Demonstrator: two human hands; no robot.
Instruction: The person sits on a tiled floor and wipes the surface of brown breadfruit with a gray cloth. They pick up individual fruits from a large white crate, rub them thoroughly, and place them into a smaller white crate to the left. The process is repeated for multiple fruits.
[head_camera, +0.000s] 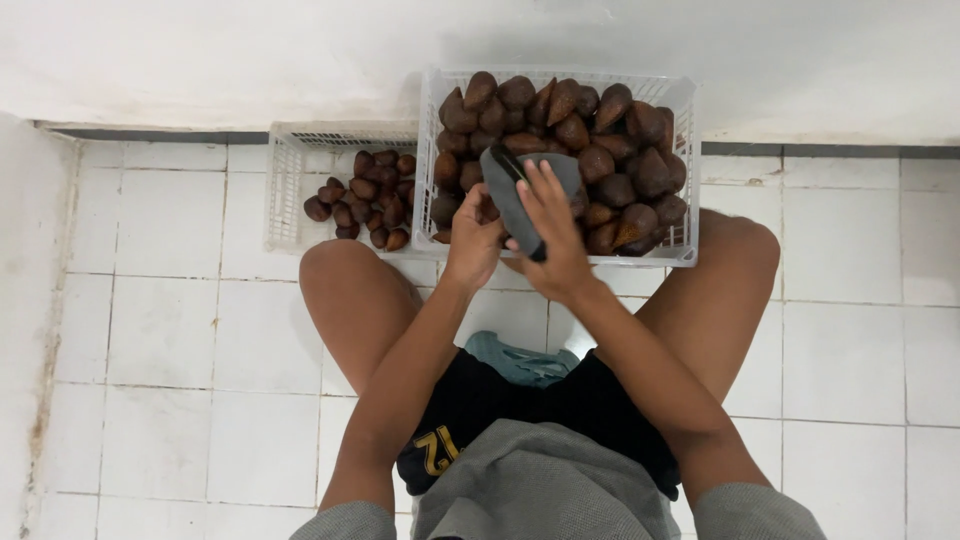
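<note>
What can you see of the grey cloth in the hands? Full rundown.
The grey cloth looks like soft fabric, dark grey, folded or bunched into a long strip. It is held over the near side of the big white basket, above the heaped brown scaly fruit. The right hand grips its lower part, fingers spread across it; the left hand touches its left edge. Its upper end lies on the fruit.
</note>
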